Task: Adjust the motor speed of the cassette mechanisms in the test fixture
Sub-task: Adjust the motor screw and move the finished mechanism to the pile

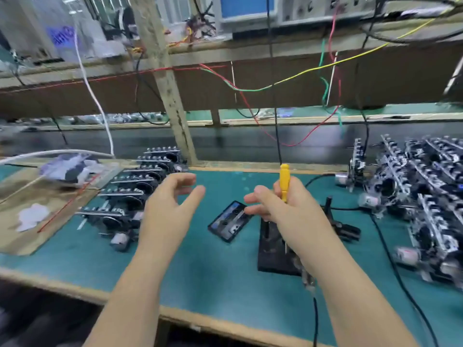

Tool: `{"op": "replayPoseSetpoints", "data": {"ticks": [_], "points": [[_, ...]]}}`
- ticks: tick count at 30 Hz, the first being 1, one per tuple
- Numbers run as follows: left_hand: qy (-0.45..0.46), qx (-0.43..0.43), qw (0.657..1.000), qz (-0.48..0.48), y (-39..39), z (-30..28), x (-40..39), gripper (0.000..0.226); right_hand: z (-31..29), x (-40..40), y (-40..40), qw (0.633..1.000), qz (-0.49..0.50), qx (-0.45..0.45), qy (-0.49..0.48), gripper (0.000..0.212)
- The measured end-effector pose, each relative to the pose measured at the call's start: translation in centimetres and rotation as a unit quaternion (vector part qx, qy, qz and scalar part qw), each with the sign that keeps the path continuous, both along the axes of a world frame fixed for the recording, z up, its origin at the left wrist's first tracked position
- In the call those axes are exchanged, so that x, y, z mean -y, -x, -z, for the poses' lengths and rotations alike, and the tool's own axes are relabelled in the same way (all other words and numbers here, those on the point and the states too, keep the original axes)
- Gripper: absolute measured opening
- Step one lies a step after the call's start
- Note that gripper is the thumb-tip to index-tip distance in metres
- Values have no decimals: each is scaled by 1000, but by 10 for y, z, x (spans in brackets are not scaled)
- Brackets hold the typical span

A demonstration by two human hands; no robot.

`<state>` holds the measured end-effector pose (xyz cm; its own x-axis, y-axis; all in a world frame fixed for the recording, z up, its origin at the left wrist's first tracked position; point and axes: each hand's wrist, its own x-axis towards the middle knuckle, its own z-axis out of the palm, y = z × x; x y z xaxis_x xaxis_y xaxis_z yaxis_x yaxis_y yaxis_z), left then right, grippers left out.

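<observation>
Yellow screwdriver gripped in right hand, upright

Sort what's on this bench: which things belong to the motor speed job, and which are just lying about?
Job:
yellow screwdriver, held in right hand
black test fixture
cassette tape
mechanisms at left and right

Lying about:
plastic bag
brown paper

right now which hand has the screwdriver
The right hand: it grips the yellow screwdriver upright over the black fixture. The left hand is empty, fingers loosely spread.
</observation>
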<state>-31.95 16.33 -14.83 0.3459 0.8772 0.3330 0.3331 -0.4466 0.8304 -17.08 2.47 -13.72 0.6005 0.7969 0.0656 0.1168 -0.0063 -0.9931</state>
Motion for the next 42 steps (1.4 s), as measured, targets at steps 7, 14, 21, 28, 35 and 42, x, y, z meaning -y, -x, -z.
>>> {"op": "replayPoseSetpoints", "data": {"ticks": [7,14,21,28,35,42], "points": [[-13,-226,935,-273,92,33,-86,107,5,-21,28,1000,18,4,20,22],[-2,-70,974,-215,109,74,-106,94,2,-27,45,998,6,35,58,21],[-299,85,941,-135,74,66,-32,102,3,-30,55,995,-65,21,71,34],[-331,185,915,138,-29,20,45,110,-26,0,21,982,-43,96,155,81],[-141,54,938,311,-57,3,11,122,-46,35,-63,908,33,352,223,83],[-64,-187,903,382,-80,12,-21,128,-14,38,-98,881,-76,389,260,68]]}}
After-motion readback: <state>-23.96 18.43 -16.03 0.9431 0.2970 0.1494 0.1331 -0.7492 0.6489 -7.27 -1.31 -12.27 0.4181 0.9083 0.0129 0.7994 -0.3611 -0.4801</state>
